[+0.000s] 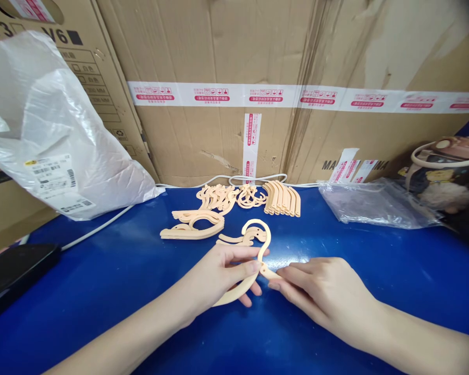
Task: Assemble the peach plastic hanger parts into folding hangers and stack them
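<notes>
Two hands grip one peach hanger (pixel 256 222) just below the frame's centre. The left hand (pixel 219 276) has its fingers closed on the curved arm, and the right hand's (pixel 320 297) fingertips are pinched together at the joint under the hook. The blue table (pixel 121 291) lies open toward the lower edge. Beyond the hands are one row of curved strips (pixel 283 199) and a heap of hooks (pixel 226 198) too tangled to count. Cardboard boxes (pixel 219 52) wall the back. One white bag (pixel 42 130) sits upper left and one clear bag (pixel 375 205) on the right.

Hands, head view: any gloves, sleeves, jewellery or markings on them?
Both are bare: the left hand and right hand wear no gloves, rings or watch. No sleeves show up to the frame edge. Nails look short and unpainted. No markings visible.
</notes>
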`<state>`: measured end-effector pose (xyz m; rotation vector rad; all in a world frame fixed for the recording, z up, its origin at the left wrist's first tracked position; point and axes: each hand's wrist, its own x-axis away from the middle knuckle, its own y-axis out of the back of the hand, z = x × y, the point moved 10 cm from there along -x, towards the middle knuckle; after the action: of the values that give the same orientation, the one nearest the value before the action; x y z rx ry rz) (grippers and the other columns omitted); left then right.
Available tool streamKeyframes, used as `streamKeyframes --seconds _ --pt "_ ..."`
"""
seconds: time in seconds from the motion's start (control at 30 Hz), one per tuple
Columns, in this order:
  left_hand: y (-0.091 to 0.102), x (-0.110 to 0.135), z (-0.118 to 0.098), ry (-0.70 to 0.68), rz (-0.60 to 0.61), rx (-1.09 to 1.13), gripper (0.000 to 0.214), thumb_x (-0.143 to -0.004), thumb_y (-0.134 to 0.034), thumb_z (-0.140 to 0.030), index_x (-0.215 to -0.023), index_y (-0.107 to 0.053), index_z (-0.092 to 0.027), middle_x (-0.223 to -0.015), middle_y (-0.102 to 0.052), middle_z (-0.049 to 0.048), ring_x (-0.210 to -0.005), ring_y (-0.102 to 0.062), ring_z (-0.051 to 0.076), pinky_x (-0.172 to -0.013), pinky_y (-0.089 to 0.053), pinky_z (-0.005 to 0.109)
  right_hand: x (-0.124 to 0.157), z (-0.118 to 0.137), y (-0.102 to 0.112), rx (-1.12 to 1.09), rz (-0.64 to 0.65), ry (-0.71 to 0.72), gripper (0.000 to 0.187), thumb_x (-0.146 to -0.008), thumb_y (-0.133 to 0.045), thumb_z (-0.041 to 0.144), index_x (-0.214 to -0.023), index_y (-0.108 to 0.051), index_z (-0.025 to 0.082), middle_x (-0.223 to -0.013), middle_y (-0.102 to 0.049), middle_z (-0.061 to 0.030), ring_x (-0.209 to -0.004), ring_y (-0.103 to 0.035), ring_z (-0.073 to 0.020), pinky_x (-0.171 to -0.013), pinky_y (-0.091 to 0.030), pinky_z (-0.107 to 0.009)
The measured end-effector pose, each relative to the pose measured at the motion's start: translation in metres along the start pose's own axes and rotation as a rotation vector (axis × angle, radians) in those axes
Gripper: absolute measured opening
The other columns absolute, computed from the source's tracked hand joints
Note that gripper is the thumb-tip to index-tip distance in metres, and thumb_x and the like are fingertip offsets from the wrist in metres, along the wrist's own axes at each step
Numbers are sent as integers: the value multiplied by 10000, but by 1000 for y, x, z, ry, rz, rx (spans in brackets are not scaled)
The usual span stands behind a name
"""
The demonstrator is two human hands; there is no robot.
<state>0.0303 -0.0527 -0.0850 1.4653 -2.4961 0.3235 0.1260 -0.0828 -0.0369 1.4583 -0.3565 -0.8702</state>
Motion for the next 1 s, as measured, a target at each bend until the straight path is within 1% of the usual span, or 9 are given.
streamKeyframes --seconds 0.1,0.23,0.47,0.53,0.6,0.67,0.73,0.83,1.0 --pt "-1 -3 3 -28 35 -17 398 -804 -665 -361 -1153 -664 -170 -789 -675 44 -614 -621 137 -485 -507 219 -1 -1 -1 -16 17 -3 490 -1019 -281 379 -743 -645 202 -592 -630 1 -496 -568 -129 -496 -289 -267" --pt "-4 -3 4 -45 87 -34 394 -840 -619 -373 -1181 -648 -177 -772 -671 37 -593 -608 120 -453 -487 190 0 -1 1 -8 17 5 507 -1017 -270 385 -695 -613 198 -558 -603 7 -453 -531 -121 -475 -268 -264" --pt "-8 -1 4 -12 91 -121 434 -842 -576 -439 -1165 -621 -153 -760 -652 31 -535 -566 115 -413 -429 191 -4 -6 -1 -72 64 -11 491 -1015 -296 400 -739 -648 197 -586 -631 -2 -484 -563 -113 -493 -296 -245" --pt "-7 2 -2 -55 54 -271 346 -895 -485 -431 -1044 -640 -159 -718 -624 4 -478 -513 94 -416 -388 193 -6 -8 0 -77 56 1 476 -1012 -308 404 -748 -646 197 -601 -636 -2 -495 -561 -114 -498 -290 -249" --pt "-6 7 -12 -128 -7 -520 344 -944 -389 -398 -833 -622 -169 -626 -556 -34 -448 -442 81 -452 -344 201 -8 -11 1 -73 40 15 466 -1008 -323 405 -727 -626 188 -587 -617 3 -490 -538 -114 -505 -283 -255" --pt "-6 13 -22 -200 -76 -775 355 -952 -382 -372 -705 -548 -179 -567 -475 -53 -469 -397 90 -485 -295 216 -11 -12 2 -70 30 50 454 -1003 -342 402 -706 -603 179 -585 -599 4 -510 -525 -117 -529 -289 -260" --pt "-9 17 -29 -258 -110 -949 301 -935 -431 -368 -704 -507 -191 -574 -457 -55 -508 -399 108 -497 -248 232 -12 -13 5 -65 17 84 409 -986 -393 411 -724 -603 178 -618 -599 1 -572 -537 -128 -572 -308 -270" --pt "-15 20 -34 -331 -114 -1083 284 -949 -430 -373 -735 -499 -200 -599 -495 -49 -528 -432 122 -518 -217 244 -13 -12 14 -26 -51 122 318 -942 -488 420 -773 -613 181 -693 -606 -17 -670 -534 -159 -626 -334 -292" --pt "-11 19 -35 -324 -166 -1136 315 -957 -419 -402 -738 -522 -201 -572 -525 -37 -503 -471 131 -511 -187 251 -5 -9 45 43 -309 146 173 -907 -576 348 -934 -619 183 -1049 -598 -106 -894 -530 -206 -739 -394 -324"
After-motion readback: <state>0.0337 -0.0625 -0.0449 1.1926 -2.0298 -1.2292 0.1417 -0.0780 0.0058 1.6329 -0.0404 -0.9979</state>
